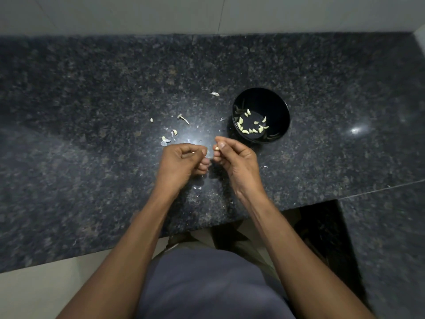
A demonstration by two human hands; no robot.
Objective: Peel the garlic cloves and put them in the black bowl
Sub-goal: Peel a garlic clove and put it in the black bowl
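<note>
While the right hand [232, 157] pinches a clove [216, 148], the bowl [260, 115] stands just behind.
Left hand [181, 162] is curled beside it; whether it holds anything I cannot tell.

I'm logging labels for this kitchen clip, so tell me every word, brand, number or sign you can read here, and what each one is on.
None: no readable text appears anywhere in the head view.
The black bowl shows no label or brand.
The granite counter bears only its speckle and glare.
The garlic clove pinched by the right hand, the left hand and the scattered peels carry no markings.
</note>
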